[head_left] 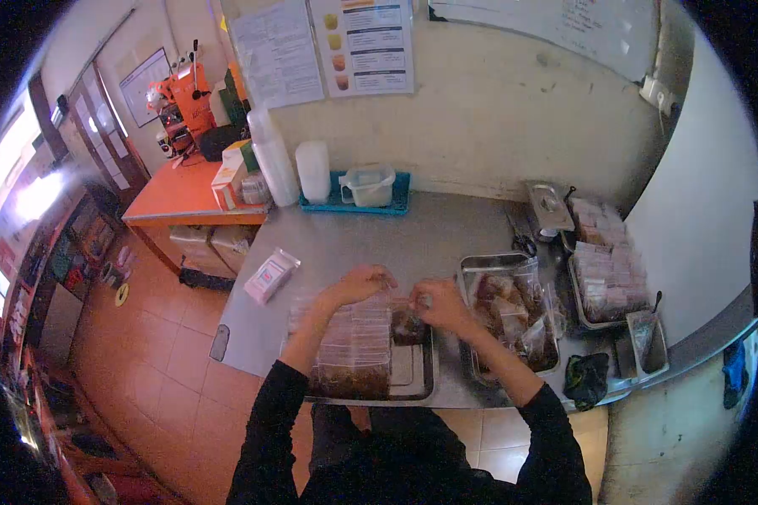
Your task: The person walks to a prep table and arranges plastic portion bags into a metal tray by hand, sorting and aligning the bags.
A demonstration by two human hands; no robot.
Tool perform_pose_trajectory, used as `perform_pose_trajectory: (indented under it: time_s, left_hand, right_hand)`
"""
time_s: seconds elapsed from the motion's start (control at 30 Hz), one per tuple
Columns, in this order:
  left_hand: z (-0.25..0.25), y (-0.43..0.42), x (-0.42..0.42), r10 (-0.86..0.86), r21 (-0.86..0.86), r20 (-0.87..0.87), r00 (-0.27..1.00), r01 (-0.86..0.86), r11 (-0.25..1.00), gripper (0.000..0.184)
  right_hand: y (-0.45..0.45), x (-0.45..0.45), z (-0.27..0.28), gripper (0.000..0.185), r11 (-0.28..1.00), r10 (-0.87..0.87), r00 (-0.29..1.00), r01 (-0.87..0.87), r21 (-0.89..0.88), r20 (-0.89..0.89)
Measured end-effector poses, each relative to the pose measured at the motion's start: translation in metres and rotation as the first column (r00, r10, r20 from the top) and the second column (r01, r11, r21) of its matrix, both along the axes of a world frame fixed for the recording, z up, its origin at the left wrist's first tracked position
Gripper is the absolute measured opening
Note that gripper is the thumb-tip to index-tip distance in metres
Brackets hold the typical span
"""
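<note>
From my remote seat I watch both bare hands work over a metal tray (pixel 413 385) at the desk's near edge, squarely in front of the body. The right hand (pixel 440 305) is narrow, its fingers drawn together at what looks like the clear top of a packet (pixel 408 328); I judge it is held there so the dark contents hang free of the grip. The left hand (pixel 365 284) curls in from the other side, just beside that top, but I cannot tell whether it pinches the film or only steadies it.

The packet is over the uncovered right part of the tray, next to a tight row of packets (pixel 352 341) along the left. Standing them close probably saves room and keeps them upright.

Just right of this, near the same edge, I see a second tray (pixel 466 268) of loosely heaped packets (pixel 504 311), within easy reach of the right hand. Stacked packets (pixel 602 252) fill a container towards the desk's right edge, seemingly kept out of the way. A pink pack (pixel 271 276) lies alone near the left edge, clear of both hands.
</note>
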State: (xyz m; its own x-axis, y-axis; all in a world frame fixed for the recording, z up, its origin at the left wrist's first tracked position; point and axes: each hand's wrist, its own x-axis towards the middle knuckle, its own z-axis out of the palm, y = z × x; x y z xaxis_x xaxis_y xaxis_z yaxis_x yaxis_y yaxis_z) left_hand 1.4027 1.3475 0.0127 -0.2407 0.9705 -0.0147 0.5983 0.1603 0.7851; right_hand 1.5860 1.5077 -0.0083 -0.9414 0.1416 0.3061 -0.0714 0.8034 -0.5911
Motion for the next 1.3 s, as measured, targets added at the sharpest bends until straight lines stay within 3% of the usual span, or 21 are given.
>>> perform_pose_trajectory:
  time_s: [0.03, 0.1, 0.2, 0.3, 0.4, 0.5, 0.6, 0.73, 0.8, 0.93, 1.0, 1.13, 1.2, 1.3]
  left_hand:
    - [0.0, 0.0, 0.0, 0.001, 0.001, 0.001, 1.0, -0.001, 1.0, 0.02]
    - [-0.001, -0.001, -0.001, -0.039, 0.033, -0.109, 0.993, 0.043, 0.999, 0.02]
    - [-0.004, -0.001, -0.001, -0.031, 0.066, -0.007, 0.999, 0.031, 0.997, 0.02]
    - [-0.003, 0.003, 0.001, 0.003, 0.038, 0.017, 1.0, -0.004, 0.999, 0.022]
    - [0.002, 0.001, 0.006, -0.003, 0.074, 0.079, 0.997, -0.003, 0.997, 0.021]
    - [0.004, 0.003, 0.008, 0.004, 0.046, -0.015, 1.0, -0.003, 0.999, 0.021]
    - [0.002, 0.002, 0.012, -0.001, 0.103, 0.005, 1.0, 0.0, 0.995, 0.021]
    - [0.006, 0.005, 0.018, -0.021, 0.138, 0.035, 0.999, 0.016, 0.99, 0.026]
    - [0.011, 0.006, 0.021, -0.024, 0.023, -0.107, 0.994, 0.027, 0.999, 0.034]
    - [0.011, 0.008, 0.029, -0.058, 0.092, -0.195, 0.979, 0.077, 0.993, 0.041]
    - [0.006, 0.01, 0.028, -0.034, 0.115, -0.289, 0.957, 0.07, 0.991, 0.042]
    - [-0.004, 0.015, 0.026, -0.028, 0.09, -0.259, 0.966, 0.053, 0.995, 0.045]
    - [0.0, 0.012, 0.028, -0.035, 0.028, -0.2, 0.979, 0.041, 0.999, 0.046]
    - [0.01, 0.011, 0.035, -0.036, 0.064, -0.3, 0.953, 0.058, 0.996, 0.045]
  right_hand:
    - [-0.001, 0.002, -0.001, 0.018, 1.0, 0.001, 1.0, -0.001, 0.001, 0.001]
    - [-0.006, 0.007, 0.0, 0.009, 0.999, -0.015, 0.983, 0.024, 0.045, -0.185]
    - [-0.011, 0.016, 0.011, 0.008, 0.985, 0.006, 0.962, 0.042, 0.168, -0.273]
    - [-0.005, 0.004, -0.001, 0.008, 0.999, -0.005, 0.98, 0.013, 0.039, -0.198]
    - [0.0, -0.004, -0.008, 0.009, 0.999, 0.006, 0.98, 0.004, 0.054, -0.2]
    - [0.0, -0.002, -0.004, 0.013, 0.999, -0.004, 0.988, 0.011, 0.043, -0.152]
    - [-0.01, 0.009, 0.006, 0.016, 0.991, -0.104, 0.991, 0.111, 0.071, -0.087]
    - [-0.006, 0.005, -0.007, 0.016, 0.99, -0.1, 0.992, 0.106, 0.091, -0.078]
    - [-0.009, 0.004, -0.006, 0.017, 0.984, -0.14, 0.984, 0.151, 0.095, -0.108]
    - [-0.014, 0.008, 0.011, 0.019, 0.979, -0.177, 0.982, 0.183, 0.094, -0.068]
    - [-0.014, 0.014, 0.022, 0.022, 0.978, -0.189, 0.968, 0.201, 0.06, -0.163]
    - [0.03, 0.025, 0.03, 0.025, 0.966, -0.254, 0.953, 0.259, 0.008, -0.164]
    - [0.073, 0.038, 0.033, 0.03, 0.901, -0.388, 0.905, 0.412, 0.132, -0.177]
    - [0.131, 0.051, 0.025, 0.034, 0.556, -0.719, 0.666, 0.724, 0.408, -0.201]
